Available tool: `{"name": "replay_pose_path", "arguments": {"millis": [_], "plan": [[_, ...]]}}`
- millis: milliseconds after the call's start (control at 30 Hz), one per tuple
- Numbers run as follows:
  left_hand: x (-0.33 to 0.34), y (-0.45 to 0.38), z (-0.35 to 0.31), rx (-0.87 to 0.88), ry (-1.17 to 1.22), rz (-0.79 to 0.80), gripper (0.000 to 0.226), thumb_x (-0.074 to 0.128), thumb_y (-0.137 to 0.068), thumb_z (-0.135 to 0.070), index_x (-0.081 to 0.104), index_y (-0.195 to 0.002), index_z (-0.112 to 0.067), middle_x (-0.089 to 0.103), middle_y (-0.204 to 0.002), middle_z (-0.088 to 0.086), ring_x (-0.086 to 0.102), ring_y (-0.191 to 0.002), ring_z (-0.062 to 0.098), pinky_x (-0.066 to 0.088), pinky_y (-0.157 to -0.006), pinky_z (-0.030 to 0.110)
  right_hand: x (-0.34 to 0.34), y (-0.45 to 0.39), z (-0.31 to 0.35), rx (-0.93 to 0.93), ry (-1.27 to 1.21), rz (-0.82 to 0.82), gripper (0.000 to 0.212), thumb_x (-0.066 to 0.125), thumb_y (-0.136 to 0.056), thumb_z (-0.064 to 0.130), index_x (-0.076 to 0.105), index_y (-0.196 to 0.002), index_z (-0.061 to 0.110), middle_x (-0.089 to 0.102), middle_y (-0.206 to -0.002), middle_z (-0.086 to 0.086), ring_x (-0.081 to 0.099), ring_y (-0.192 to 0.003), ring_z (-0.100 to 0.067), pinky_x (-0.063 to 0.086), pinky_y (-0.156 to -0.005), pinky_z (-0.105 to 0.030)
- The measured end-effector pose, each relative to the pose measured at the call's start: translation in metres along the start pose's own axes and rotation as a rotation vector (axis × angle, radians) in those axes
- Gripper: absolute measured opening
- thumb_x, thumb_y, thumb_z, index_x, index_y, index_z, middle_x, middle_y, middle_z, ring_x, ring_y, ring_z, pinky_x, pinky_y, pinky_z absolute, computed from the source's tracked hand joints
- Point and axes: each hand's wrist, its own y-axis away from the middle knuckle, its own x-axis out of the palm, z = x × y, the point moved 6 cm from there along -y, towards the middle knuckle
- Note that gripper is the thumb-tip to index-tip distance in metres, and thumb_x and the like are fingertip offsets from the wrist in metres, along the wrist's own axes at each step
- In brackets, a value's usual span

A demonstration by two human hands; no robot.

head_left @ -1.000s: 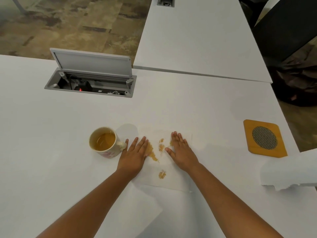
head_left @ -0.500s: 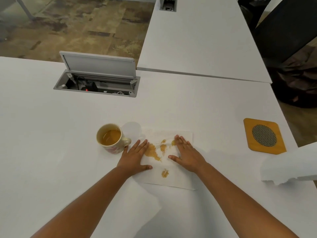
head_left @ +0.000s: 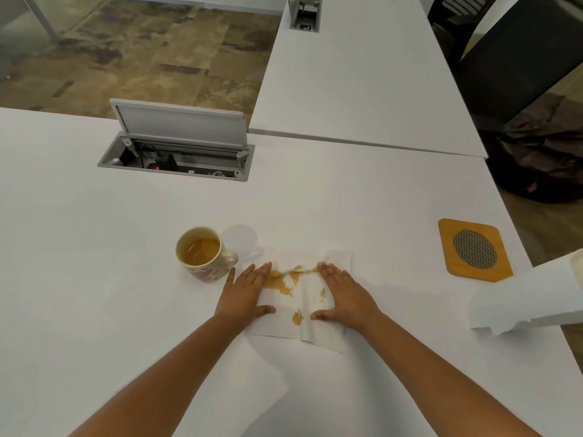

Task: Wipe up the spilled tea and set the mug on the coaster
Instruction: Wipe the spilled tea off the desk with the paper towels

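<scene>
A white paper towel (head_left: 307, 329) lies flat on the white table (head_left: 94, 279), soaked with brown tea stains (head_left: 280, 282) in its middle. My left hand (head_left: 246, 294) presses flat on the towel's left edge, fingers together. On the right part of the towel my right hand (head_left: 342, 294) presses flat too. A cream mug (head_left: 203, 253) with red marks, part full of tea, stands upright just left of my left hand, handle toward it. The wooden coaster (head_left: 474, 250) with a dark mesh disc lies far right, apart from both hands.
A paper towel roll (head_left: 530, 294) with a torn end lies at the right table edge below the coaster. An open cable hatch (head_left: 176, 149) with a raised lid sits at the back left. A second table (head_left: 362, 74) adjoins behind; a dark chair (head_left: 520, 58) stands at the far right.
Both hands have slid a little toward me on the towel, thumbs spread. The towel has bunched slightly between them and the tea stains have spread. The mug has not moved on the table.
</scene>
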Motion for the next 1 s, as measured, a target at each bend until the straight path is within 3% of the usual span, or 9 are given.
{"name": "replay_pose_path", "arguments": {"millis": [67,167,267,400,600,700,800,900,1000], "plan": [[0.001,0.003,-0.001,-0.005,0.0,-0.029,0.089,0.049,-0.081,-0.062,-0.001,-0.147,-0.03,0.019,-0.155,-0.009,0.01,-0.144,0.014,-0.005,-0.116,0.04,0.001,0.003,0.002,0.022,-0.03,-0.024,0.105,0.058,-0.074,0.065,-0.003,-0.148,0.022,0.003,-0.159,0.006,0.0,-0.146,-0.009,-0.002,-0.114,-0.023],[0.001,0.007,-0.002,-0.004,0.033,-0.08,0.082,0.052,-0.082,-0.058,0.01,-0.147,-0.031,0.03,-0.151,-0.006,0.021,-0.142,0.016,0.0,-0.117,0.039,0.003,0.01,0.004,0.067,-0.081,-0.081,0.092,0.061,-0.076,0.059,0.013,-0.148,0.028,0.019,-0.156,0.009,0.012,-0.144,-0.009,0.019,-0.114,-0.026],[-0.002,0.012,-0.006,-0.02,0.075,-0.168,0.071,0.058,-0.082,-0.051,0.028,-0.143,-0.029,0.048,-0.139,-0.002,0.041,-0.128,0.02,0.018,-0.115,0.037,0.007,0.017,0.009,0.081,-0.064,-0.13,0.076,0.058,-0.081,0.053,0.023,-0.145,0.029,0.031,-0.151,0.008,0.022,-0.14,-0.008,0.033,-0.107,-0.026],[-0.005,0.017,-0.012,-0.048,0.054,-0.215,0.052,0.058,-0.084,-0.045,0.047,-0.132,-0.029,0.057,-0.125,-0.006,0.052,-0.108,0.019,0.036,-0.097,0.029,0.013,0.025,0.013,0.132,-0.097,-0.143,0.058,0.051,-0.089,0.044,0.033,-0.142,0.028,0.039,-0.145,-0.001,0.034,-0.135,-0.01,0.039,-0.102,-0.027],[-0.011,0.011,-0.029,-0.094,-0.007,-0.181,0.026,0.053,-0.089,-0.036,0.056,-0.11,-0.022,0.06,-0.107,-0.002,0.055,-0.092,0.021,0.039,-0.073,0.029,0.002,0.023,0.029,0.209,-0.112,-0.322,0.032,0.04,-0.094,0.027,0.057,-0.121,0.027,0.063,-0.113,-0.004,0.058,-0.104,-0.019,0.046,-0.078,-0.028],[-0.016,0.006,-0.034,-0.121,0.027,-0.179,0.015,0.051,-0.09,-0.028,0.057,-0.101,-0.019,0.061,-0.104,0.0,0.058,-0.09,0.021,0.045,-0.072,0.03,-0.003,0.021,0.029,0.256,-0.152,-0.369,0.032,0.04,-0.092,0.019,0.062,-0.115,0.025,0.067,-0.104,-0.004,0.06,-0.098,-0.021,0.043,-0.07,-0.026],[-0.023,0.003,-0.032,-0.124,0.039,-0.193,0.011,0.049,-0.089,-0.023,0.058,-0.092,-0.018,0.062,-0.097,0.001,0.058,-0.085,0.021,0.042,-0.067,0.03,-0.011,0.025,0.019,0.249,-0.253,-0.371,0.035,0.044,-0.089,0.013,0.064,-0.113,0.029,0.07,-0.107,0.001,0.063,-0.099,-0.02,0.041,-0.071,-0.023],[-0.034,0.002,-0.032,-0.089,0.035,-0.244,0.014,0.046,-0.091,-0.022,0.06,-0.089,-0.017,0.062,-0.092,0.002,0.058,-0.08,0.022,0.041,-0.062,0.03,-0.023,0.028,0.006,0.208,-0.365,-0.401,0.037,0.048,-0.087,0.008,0.066,-0.113,0.029,0.069,-0.114,0.003,0.063,-0.104,-0.018,0.042,-0.077,-0.019],[-0.046,0.0,-0.027,-0.074,0.065,-0.308,0.017,0.045,-0.091,-0.02,0.061,-0.088,-0.017,0.065,-0.088,0.003,0.06,-0.077,0.025,0.04,-0.059,0.03,-0.032,0.026,-0.01,0.243,-0.391,-0.39,0.052,0.042,-0.087,-0.001,0.054,-0.128,0.028,0.061,-0.129,-0.001,0.057,-0.118,-0.021,0.043,-0.092,-0.022]]}}
